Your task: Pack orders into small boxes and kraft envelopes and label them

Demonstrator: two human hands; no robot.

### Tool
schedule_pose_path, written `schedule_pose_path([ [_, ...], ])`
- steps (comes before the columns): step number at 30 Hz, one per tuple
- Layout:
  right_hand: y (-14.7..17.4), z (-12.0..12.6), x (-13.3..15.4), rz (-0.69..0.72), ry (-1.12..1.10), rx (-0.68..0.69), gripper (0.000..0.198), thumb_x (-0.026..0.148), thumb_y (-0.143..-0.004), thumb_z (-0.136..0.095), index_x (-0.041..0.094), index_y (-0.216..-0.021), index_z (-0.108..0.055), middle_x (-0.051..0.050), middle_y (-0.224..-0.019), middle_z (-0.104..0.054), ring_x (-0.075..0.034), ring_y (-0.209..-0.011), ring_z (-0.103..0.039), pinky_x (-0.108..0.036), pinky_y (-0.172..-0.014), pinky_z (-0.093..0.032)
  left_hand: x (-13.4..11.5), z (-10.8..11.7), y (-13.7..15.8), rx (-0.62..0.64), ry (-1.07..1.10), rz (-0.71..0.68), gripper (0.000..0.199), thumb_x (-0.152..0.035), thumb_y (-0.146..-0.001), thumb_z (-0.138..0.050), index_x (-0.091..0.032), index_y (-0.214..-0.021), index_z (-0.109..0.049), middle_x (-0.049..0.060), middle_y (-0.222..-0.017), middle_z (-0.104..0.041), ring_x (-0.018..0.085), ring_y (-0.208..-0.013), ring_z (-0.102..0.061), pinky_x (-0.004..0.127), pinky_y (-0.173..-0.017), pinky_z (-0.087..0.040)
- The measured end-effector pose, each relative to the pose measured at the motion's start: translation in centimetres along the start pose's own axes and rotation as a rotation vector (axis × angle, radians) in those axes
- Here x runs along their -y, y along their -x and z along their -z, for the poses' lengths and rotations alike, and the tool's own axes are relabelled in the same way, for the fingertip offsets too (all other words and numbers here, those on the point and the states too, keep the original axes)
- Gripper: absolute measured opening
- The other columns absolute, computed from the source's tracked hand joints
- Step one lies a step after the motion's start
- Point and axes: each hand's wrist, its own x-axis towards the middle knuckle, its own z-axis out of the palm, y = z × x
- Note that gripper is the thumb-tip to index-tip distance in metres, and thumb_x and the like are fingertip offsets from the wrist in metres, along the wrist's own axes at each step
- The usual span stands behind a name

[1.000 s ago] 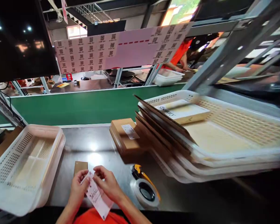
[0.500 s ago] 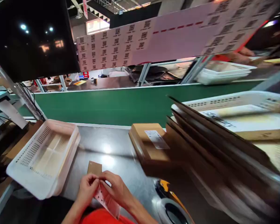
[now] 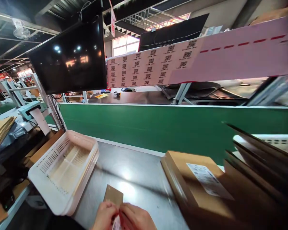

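At the bottom of the head view, my left hand [image 3: 105,214] and my right hand [image 3: 137,216] are close together, fingers pinched. Between them is a small pinkish plastic bag [image 3: 116,223] with print on it; both hands grip it, and most of it is covered by the fingers or cut off by the frame. Just beyond my fingertips a small flat brown cardboard piece [image 3: 114,193] lies on the metal table [image 3: 144,198]. Whether my fingers touch it I cannot tell.
Stacked white plastic baskets [image 3: 86,175] stand at the left. On the right lie a labelled cardboard box [image 3: 182,179] and upright cardboard sheets [image 3: 252,172]. A green barrier [image 3: 139,123] runs behind the table, below a monitor [image 3: 72,60] and a code-covered board [image 3: 220,64].
The view has swung right-to-left across the scene, so the baskets and box appear farther right and lower. My hands remain on the bag, now lower in view and closer together.
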Motion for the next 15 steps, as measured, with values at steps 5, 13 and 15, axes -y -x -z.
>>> schedule_pose_path([
  [5, -0.9, 2.3, 1.3, -0.149, -0.187, 0.153, 0.015, 0.019, -0.093, -0.054, 0.027, -0.088, -0.065, -0.002, -0.085, -0.073, -0.02, -0.073, -0.068, -0.031, -0.065, -0.051, -1.6, -0.3, 2.6, 0.046, 0.035, 0.15, 0.048, -0.053, -0.054, -0.093, -0.019, -0.071, -0.063, -0.004, -0.06, -0.056, 0.01, -0.055, -0.05, 0.023, -0.053, -0.037],
  [13, -0.3, 4.2, 3.2, 0.034, -0.195, 0.287, 0.012, 0.027, -0.095, -0.061, 0.024, -0.09, -0.072, -0.007, -0.106, -0.073, -0.021, -0.092, -0.066, -0.032, -0.079, -0.05, -1.6, 1.1, 5.2, 0.164, -0.156, 0.202, 0.054, -0.059, -0.053, -0.092, -0.017, -0.07, -0.063, -0.005, -0.06, -0.056, 0.01, -0.053, -0.052, 0.024, -0.053, -0.041],
  [15, 0.2, 4.1, 3.8, 0.079, -0.171, 0.285, 0.012, 0.031, -0.095, -0.063, 0.024, -0.091, -0.073, -0.008, -0.112, -0.073, -0.023, -0.096, -0.066, -0.034, -0.082, -0.05, -0.4, 1.5, 5.1, 0.162, -0.187, 0.204, 0.053, -0.059, -0.054, -0.09, -0.019, -0.069, -0.059, -0.005, -0.062, -0.058, 0.012, -0.052, -0.054, 0.027, -0.055, -0.046],
])
